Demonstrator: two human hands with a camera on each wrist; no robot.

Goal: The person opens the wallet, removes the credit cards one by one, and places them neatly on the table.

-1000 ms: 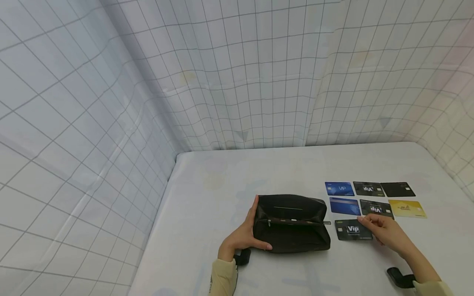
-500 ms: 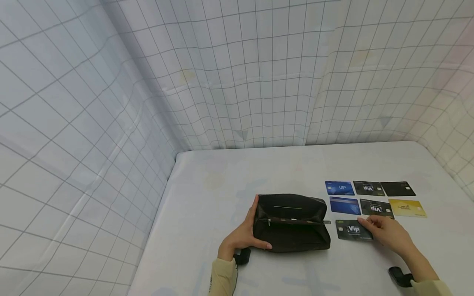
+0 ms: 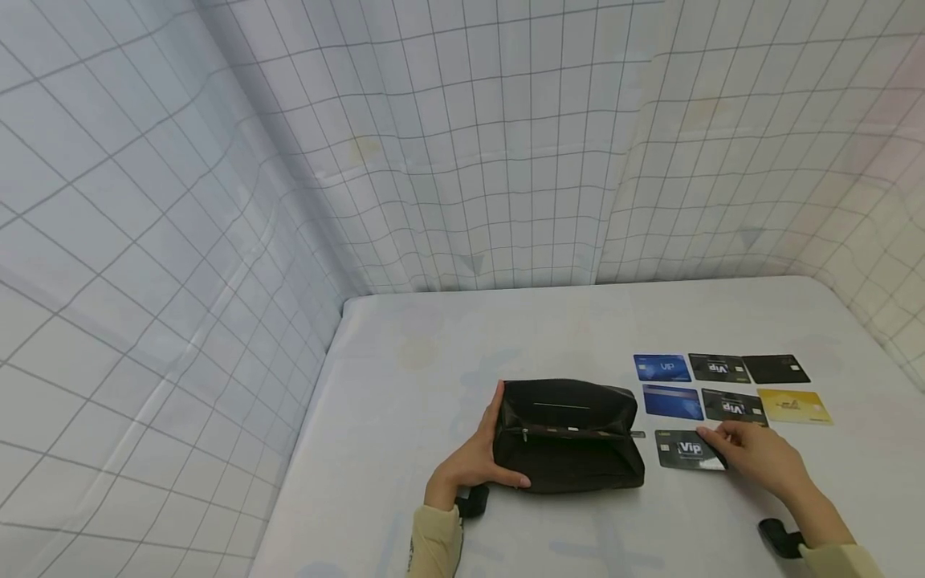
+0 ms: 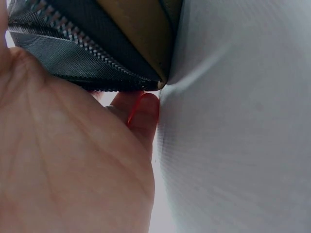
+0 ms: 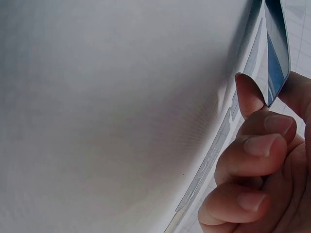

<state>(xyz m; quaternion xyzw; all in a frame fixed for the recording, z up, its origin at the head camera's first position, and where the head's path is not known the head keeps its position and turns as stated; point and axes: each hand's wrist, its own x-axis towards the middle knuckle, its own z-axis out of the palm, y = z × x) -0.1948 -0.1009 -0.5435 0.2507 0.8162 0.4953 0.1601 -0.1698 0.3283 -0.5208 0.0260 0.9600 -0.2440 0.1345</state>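
Note:
A black zip wallet (image 3: 571,474) lies unzipped and spread on the white table, with tan lining showing in the left wrist view. My left hand (image 3: 473,461) grips its left end, thumb along the near side and fingers at the far side. Between thumb and index finger, my right hand (image 3: 755,456) pinches the right end of a black "Vip" card (image 3: 686,449). In the right wrist view this card (image 5: 278,58) stands tilted off the table, its other fingers curled below. The card is just right of the wallet's zip pull tab (image 3: 637,434).
Behind the right hand, two rows of cards lie flat: a blue VIP card (image 3: 662,368), a striped blue card (image 3: 672,402), a yellow card (image 3: 795,407) and several black ones. A grid-patterned white curtain (image 3: 470,160) stands behind and left of the table (image 3: 405,361).
The pinched card has shifted very slightly to the right and tilted a little, now catching light at its right corner. The right wrist has lowered slightly. The left hand and wallet stay put.

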